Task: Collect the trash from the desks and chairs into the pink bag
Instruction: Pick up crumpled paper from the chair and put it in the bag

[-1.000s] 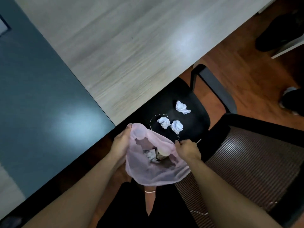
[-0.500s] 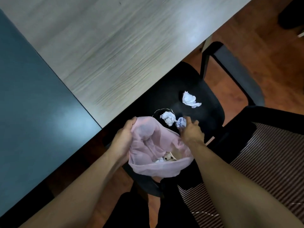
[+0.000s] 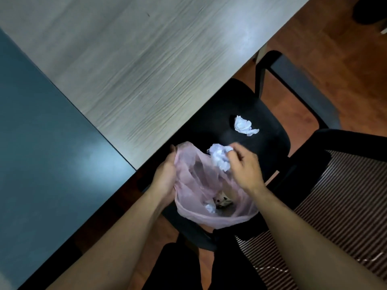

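My left hand grips the left rim of the thin pink bag, holding it open over the front of a black chair seat. My right hand pinches crumpled white paper right at the bag's far rim. A single crumpled white paper ball lies on the seat farther back. Inside the bag, a small white scrap and a brownish piece show at the bottom.
A light wood-grain desk overhangs the chair, with a dark teal desk surface on the left. The chair's armrest runs at the right, its striped mesh backrest at lower right. Reddish-brown floor lies beyond.
My right hand let go of the bag's right rim, reached to the seat and picked up crumpled paper, which it now holds at the bag's mouth. The view moved closer to the chair.
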